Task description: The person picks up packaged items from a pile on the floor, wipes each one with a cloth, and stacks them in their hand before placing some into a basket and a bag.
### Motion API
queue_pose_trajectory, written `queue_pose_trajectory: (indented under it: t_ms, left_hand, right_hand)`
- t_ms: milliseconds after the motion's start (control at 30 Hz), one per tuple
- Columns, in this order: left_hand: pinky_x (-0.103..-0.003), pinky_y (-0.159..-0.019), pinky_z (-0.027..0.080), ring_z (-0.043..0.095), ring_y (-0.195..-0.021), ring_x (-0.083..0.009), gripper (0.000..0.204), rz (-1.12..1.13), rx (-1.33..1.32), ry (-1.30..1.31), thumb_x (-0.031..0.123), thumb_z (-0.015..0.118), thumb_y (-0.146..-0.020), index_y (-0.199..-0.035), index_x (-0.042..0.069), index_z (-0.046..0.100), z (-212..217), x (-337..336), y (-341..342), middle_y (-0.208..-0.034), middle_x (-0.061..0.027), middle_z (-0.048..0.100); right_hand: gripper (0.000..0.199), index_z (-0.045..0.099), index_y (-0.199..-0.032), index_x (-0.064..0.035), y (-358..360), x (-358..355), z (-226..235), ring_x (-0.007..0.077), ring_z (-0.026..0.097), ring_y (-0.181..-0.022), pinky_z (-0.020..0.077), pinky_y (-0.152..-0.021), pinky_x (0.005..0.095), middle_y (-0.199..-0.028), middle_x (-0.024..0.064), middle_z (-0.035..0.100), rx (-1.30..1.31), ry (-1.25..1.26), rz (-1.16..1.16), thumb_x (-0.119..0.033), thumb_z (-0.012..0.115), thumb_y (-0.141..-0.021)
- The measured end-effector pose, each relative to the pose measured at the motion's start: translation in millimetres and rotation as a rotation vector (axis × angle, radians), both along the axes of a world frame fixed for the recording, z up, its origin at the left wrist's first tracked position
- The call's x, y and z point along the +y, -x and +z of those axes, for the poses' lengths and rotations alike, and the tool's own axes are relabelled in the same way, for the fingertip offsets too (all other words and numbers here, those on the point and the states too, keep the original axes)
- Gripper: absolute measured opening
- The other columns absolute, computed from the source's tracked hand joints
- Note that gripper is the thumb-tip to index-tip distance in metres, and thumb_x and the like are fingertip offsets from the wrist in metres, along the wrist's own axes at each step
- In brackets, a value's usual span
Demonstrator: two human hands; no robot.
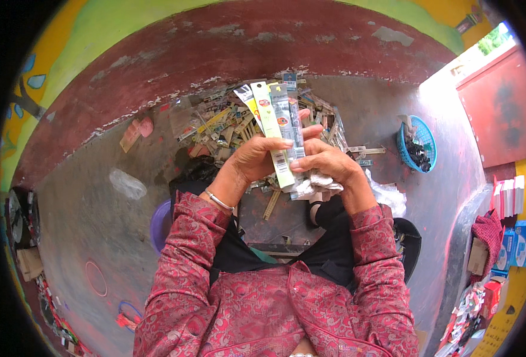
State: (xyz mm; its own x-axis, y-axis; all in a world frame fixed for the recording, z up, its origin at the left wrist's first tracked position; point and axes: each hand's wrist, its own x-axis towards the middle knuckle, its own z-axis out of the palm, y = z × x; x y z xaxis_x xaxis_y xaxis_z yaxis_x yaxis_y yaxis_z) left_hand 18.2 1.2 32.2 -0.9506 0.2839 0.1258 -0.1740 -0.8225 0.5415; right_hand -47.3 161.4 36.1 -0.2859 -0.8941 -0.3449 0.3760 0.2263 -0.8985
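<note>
Both hands meet at the picture's centre: the left hand [256,156] clasps a fanned bunch of long flat packets [275,116] that stick up toward twelve o'clock, while the right hand [328,162] closes on the bunch's lower end and also pinches a crumpled white wrapper [322,183]. Behind them, at twelve o'clock, a heap of similar packets [227,122] lies on the grey floor [90,220]. As I judge it, the fan is held only near its base, so a loosened thumb could let the outer strips slide out and drop back among the heap, undoing the sorting. At eight o'clock a purple tub [159,223] is half hidden by the sleeve, its contents not visible. At three o'clock a small blue basket [424,138] holds dark pieces, too small to tell.
</note>
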Motion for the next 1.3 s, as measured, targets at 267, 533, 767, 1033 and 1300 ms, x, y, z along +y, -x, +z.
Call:
queue_pose_trajectory:
  t_ms: [267, 533, 767, 1033, 1300]
  left_hand:
    - [-0.042, -0.093, 0.043, 0.053, -0.108, -0.0288, 0.046, 0.110, -0.194, 0.018, -0.002, 0.051, -0.078, -0.123, -0.003, 0.039, -19.6, -8.7, 6.6, -0.114, -0.0200, 0.055]
    - [-0.041, -0.076, 0.054, 0.061, -0.085, -0.0263, 0.049, -0.205, -0.252, 0.364, -0.008, 0.054, -0.071, -0.118, -0.002, 0.043, -24.0, 15.0, -5.2, -0.107, -0.0131, 0.055]
    - [-0.041, -0.072, 0.056, 0.053, -0.106, -0.0387, 0.070, -0.391, -0.236, 0.239, -0.004, 0.058, -0.071, -0.133, -0.002, 0.027, -27.2, 22.0, -12.9, -0.129, -0.0213, 0.040]
    - [-0.042, -0.073, 0.055, 0.062, -0.088, -0.0320, 0.052, -0.148, -0.400, 0.384, -0.008, 0.057, -0.070, -0.119, 0.000, 0.042, -29.6, 24.6, -1.3, -0.107, -0.0164, 0.056]
    - [-0.033, -0.065, 0.056, 0.062, -0.091, -0.0290, 0.062, -0.423, -0.186, 0.482, -0.006, 0.056, -0.071, -0.128, 0.000, 0.034, -23.8, 25.5, -21.6, -0.121, -0.0186, 0.049]
  right_hand:
    - [0.035, 0.062, -0.092, 0.0044, 2.7, 20.5, 23.2, 0.0124, 0.058, -0.071, 0.0458, -0.065, 0.0274, -0.074, 0.0092, 0.063, 0.709, -0.438, -0.248, -0.029, 0.060, -0.082]
    - [0.011, 0.060, -0.086, -0.0073, -6.7, -24.4, 3.4, 0.0203, 0.059, -0.065, 0.0462, -0.056, 0.0299, -0.073, 0.0064, 0.059, 1.821, 0.115, -0.611, -0.011, 0.064, -0.075]
    - [0.016, 0.060, -0.092, -0.0052, 56.1, 0.2, 4.7, 0.0246, 0.062, -0.068, 0.0473, -0.061, 0.0329, -0.076, 0.0112, 0.063, 1.565, -0.226, -1.085, -0.017, 0.058, -0.082]
    - [0.012, 0.057, -0.085, -0.0045, 8.0, -24.6, 7.0, 0.0277, 0.059, -0.069, 0.0471, -0.060, 0.0361, -0.077, 0.0110, 0.058, 1.512, -0.049, -0.991, -0.015, 0.057, -0.081]
    - [0.013, 0.059, -0.087, -0.0062, 58.3, -4.5, -19.9, 0.0279, 0.060, -0.074, 0.0479, -0.064, 0.0353, -0.080, 0.0125, 0.060, 1.523, -0.422, -0.970, -0.016, 0.052, -0.081]
